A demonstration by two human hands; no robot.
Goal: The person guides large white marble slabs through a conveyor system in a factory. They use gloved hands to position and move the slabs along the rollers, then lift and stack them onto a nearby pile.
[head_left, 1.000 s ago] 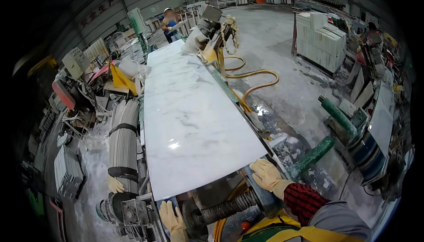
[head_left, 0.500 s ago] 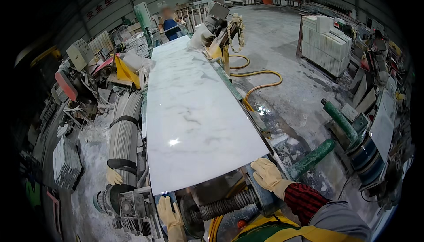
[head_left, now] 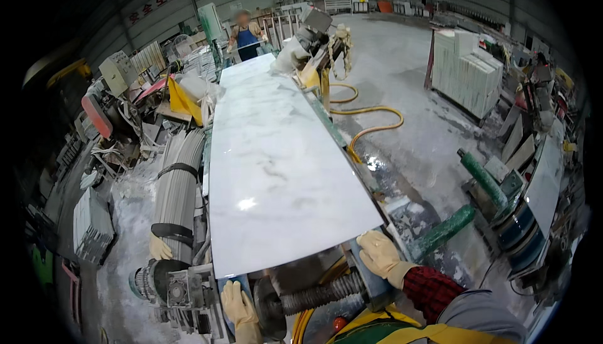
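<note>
At the far left, stacks of grey stone tiles lie on the dusty floor. Just right of them a long bundle of thin grey strips, bound by 2 dark straps, runs beside the slab's left edge. A spare pale glove lies at the bundle's near end, above a grey motor housing.

The long white marble slab with faint grey veins lies flat along the machine bed, stretching from the near edge toward a person in a blue apron at its far end. The left hand, in a cream glove, sits just below the slab's near left corner with fingers held narrow together; whether it touches the stone cannot be told. Beside it a black ribbed hose or screw crosses under the slab's near edge.

The right hand, also in a cream glove above a red checked sleeve, rests at the slab's near right corner, fingers curled loosely, gripping nothing that shows.

Further right, a yellow hose loops on the wet concrete floor, and 2 green cylinders lie near it. An open metal rack holds white slabs standing upright on edge. At the far right more slabs lean in a stand.
</note>
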